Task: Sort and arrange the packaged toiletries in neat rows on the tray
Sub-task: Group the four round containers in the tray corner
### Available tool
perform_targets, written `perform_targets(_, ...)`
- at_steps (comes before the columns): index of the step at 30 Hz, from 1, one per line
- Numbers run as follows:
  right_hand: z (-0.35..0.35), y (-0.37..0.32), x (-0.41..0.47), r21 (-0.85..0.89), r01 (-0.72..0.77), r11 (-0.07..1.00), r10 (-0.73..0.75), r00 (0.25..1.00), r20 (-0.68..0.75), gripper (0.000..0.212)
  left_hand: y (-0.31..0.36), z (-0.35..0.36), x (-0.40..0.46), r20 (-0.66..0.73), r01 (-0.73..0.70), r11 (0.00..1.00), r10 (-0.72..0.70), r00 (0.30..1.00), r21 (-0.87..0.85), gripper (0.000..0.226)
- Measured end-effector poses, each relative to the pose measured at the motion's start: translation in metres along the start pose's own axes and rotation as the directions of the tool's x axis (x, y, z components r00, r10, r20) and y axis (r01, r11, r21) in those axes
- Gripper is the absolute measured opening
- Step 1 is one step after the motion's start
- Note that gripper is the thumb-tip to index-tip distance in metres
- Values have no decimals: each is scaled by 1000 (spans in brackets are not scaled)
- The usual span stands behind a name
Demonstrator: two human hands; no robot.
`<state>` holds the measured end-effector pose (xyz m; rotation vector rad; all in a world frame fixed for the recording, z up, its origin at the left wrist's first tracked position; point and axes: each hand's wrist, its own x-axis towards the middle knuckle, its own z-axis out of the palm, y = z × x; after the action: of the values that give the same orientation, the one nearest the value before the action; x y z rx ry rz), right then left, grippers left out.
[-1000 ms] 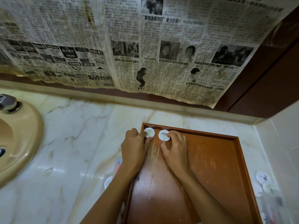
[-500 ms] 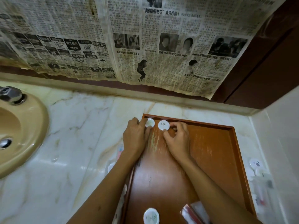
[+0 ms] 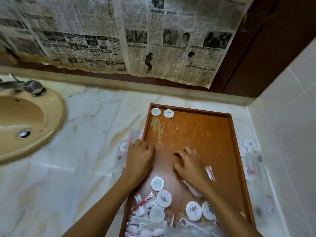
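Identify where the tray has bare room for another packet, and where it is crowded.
Bare: the tray floor between the two round packets at the far rim and the hands. Crowded: the near end's heap of packets.

The marble bench (image 3: 82, 168) carries a wooden tray (image 3: 236, 151), with wrapped toiletries (image 3: 249, 158) lying on the marble beside both long edges, and a tan sink (image 3: 56, 117) set in it.

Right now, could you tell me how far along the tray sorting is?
Barely begun. Done: two round packs sit side by side in the tray's far-left corner. In hand: nothing; the left hand and right hand hover empty mid-tray. Left: the jumbled pile at the near end, plus packs beside the tray.
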<state>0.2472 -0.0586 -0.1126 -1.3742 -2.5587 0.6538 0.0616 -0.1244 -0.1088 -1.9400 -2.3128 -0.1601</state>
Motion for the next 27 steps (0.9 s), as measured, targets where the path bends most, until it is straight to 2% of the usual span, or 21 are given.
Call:
perform_targets(3, -8, -12, -35, -52, 59, 997, -53, 994, 100, 34, 5, -12, -41, 43, 37, 999, -37, 998, -9, 16)
perform_targets(5, -9, -21, -59, 6, 82, 997, -82, 983, 162, 31, 10, -17, -65, 70, 17, 999, -14, 997, -45, 27)
perform_targets(8, -3, -35, -90, 64, 59, 996, -74, 959, 272, 41, 18, -16, -89, 88, -31, 997, 37, 995, -70, 50)
perform_targets(10, 3, -39, -102, 76, 22, 997, -43, 957, 287, 43, 21, -15, -94, 82, -37, 997, 42, 996, -67, 54)
perform_targets(14, 3, -41, -107, 248, -137, 959, 68, 961, 269, 28, 25, -15, -94, 104, -14, 996, 23, 994, -87, 54)
perform_targets(17, -4, -42, -106, 404, -261, 877, 170, 954, 247, 20, 27, -21, -90, 116, 94, 975, -71, 991, -203, 36)
perform_targets(19, -9, -41, -107, 487, -301, 820, 225, 952, 210, 17, 28, -25, -86, 196, 214, 909, -151, 969, -358, 19)
perform_targets(21, -12, -39, -107, 546, -311, 778, 267, 950, 161, 20, 28, -30, -86, 208, 292, 796, -212, 955, -531, 17)
perform_targets(23, -15, -37, -107, 606, -319, 729, 304, 944, 131, 21, 28, -34, -85, 229, 361, 687, -280, 932, -631, 16)
perform_targets(27, -23, -39, -104, 789, -344, 509, 385, 911, 149, 9, 24, -37, -80, 342, 473, 449, -344, 874, -758, 12)
